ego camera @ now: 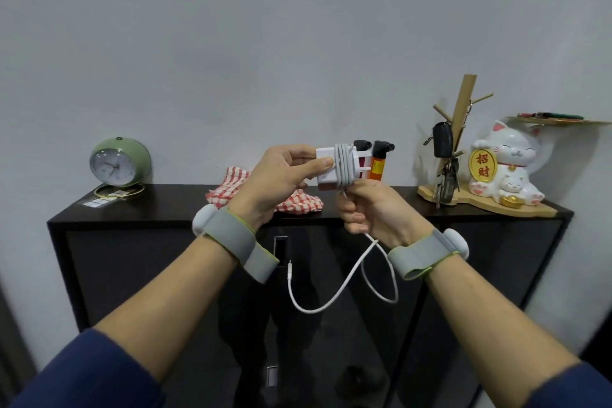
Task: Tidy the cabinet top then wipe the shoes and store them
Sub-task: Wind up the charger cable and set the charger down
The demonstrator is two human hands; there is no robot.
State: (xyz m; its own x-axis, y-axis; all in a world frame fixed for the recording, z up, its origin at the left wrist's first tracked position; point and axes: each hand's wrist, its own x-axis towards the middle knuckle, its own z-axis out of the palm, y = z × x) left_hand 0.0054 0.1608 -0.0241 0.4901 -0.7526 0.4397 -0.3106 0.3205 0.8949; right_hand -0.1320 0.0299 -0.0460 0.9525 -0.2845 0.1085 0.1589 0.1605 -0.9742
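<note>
Charger [326, 172] pinched between thumb and fingers of your left hand [278, 175], cable [342, 162] wound round it; your right hand [367, 209], at 4 o'clock, fingers curled on the slack.

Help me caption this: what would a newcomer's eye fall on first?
The white charger, cable wound round it, held mid-frame by the left hand while the right hand grips the dangling cable. Then the lucky cat at the right end of the cabinet top, and the green clock at its left.

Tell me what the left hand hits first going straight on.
Probably the orange lighter just right of the charger the left hand grips, though depth is unclear; it may stand farther back.
</note>
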